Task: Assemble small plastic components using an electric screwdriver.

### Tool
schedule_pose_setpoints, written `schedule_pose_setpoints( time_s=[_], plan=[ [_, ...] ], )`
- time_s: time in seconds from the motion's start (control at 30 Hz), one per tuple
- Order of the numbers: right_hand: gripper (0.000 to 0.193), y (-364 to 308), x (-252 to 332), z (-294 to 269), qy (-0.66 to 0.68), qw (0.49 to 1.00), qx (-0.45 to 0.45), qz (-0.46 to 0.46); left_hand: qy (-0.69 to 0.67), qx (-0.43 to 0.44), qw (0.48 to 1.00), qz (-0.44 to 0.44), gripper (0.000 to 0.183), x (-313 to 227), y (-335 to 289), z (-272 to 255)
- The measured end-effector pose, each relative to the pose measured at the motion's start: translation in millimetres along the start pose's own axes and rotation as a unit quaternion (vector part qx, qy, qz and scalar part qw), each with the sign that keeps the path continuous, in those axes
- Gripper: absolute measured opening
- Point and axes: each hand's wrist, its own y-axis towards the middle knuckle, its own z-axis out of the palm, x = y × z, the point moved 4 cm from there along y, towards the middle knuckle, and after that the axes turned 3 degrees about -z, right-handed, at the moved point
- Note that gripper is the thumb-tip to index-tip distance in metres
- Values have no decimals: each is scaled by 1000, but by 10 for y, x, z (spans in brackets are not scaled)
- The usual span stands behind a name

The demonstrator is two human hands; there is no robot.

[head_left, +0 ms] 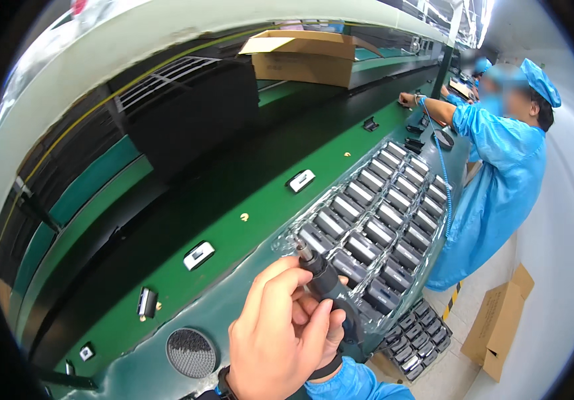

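A black electric screwdriver (pixel 327 283) with a metal nose points up and away from me, tilted left. My right hand (pixel 327 333) grips its body from behind, mostly covered by my other hand. In front of it, my left hand (pixel 270 327) is closed, its curled fingertips against the screwdriver's front end. Whether a small part sits between those fingers is hidden. Beyond the tool's tip lies a clear plastic tray (pixel 285 241) holding rows of dark devices with light tops (pixel 365 248). A round dish of small dark pieces (pixel 191 352) stands left of my hands.
A green conveyor belt (pixel 260 240) runs diagonally past the bench, carrying several black-and-white devices (pixel 199 255) and small yellowish pieces (pixel 244 217). At right, a co-worker in blue (pixel 493 167) reaches toward the belt. Another filled tray (pixel 420 340) and a cardboard box (pixel 497 323) are lower right.
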Motion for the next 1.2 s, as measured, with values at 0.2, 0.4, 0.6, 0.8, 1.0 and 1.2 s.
schedule_pose_setpoints(
  time_s=[0.2,0.4,0.6,0.8,1.0,1.2],
  plan=[
    [63,-56,-195,1,-44,993,108,17,42,-112,993,15,46,-265,-574,-339],
    [65,-154,-188,307,-184,972,118,-91,57,65,990,109,29,-140,-1740,-371],
    [52,-303,-158,459,-352,884,135,-276,142,102,973,153,29,977,-2571,-1219],
    [41,-616,-468,665,-434,843,171,-268,272,38,961,13,42,1695,-2826,-2108],
    [58,-1060,-830,908,-406,844,268,-225,242,60,968,12,44,1880,-2856,-2111],
    [48,-1134,-1282,1160,-399,852,333,-61,254,36,967,11,37,1925,-2923,-2006]
  ],
)
